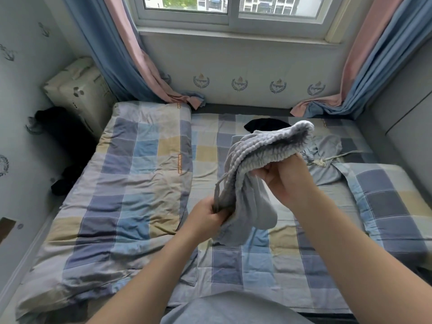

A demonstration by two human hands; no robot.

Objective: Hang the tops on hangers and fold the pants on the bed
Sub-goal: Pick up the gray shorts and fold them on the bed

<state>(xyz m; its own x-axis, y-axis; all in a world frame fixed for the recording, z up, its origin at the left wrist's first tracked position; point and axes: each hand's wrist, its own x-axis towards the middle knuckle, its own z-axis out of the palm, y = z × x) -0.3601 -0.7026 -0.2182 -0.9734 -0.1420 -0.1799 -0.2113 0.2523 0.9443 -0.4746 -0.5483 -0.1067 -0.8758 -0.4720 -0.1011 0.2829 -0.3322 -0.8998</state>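
The bed [245, 260] has a sheet of blue, grey and yellow squares and fills the small room up to the wall under the window [231, 10]. Blue and pink curtains [112, 54] hang at both sides, their ends bunched at the far edge of the bed. A quilt [131, 183] lies folded along the left, a pillow [392, 206] on the right. A grey piece of clothing [327, 164] lies crumpled near the pillow, and a black cloth [264, 126] sits further back. The grey pants [252, 204] are held up over the middle of the bed. The left hand [210, 215] has a tight grip on the waistband end and its string; the right hand [284, 181] pinches the waistband higher up
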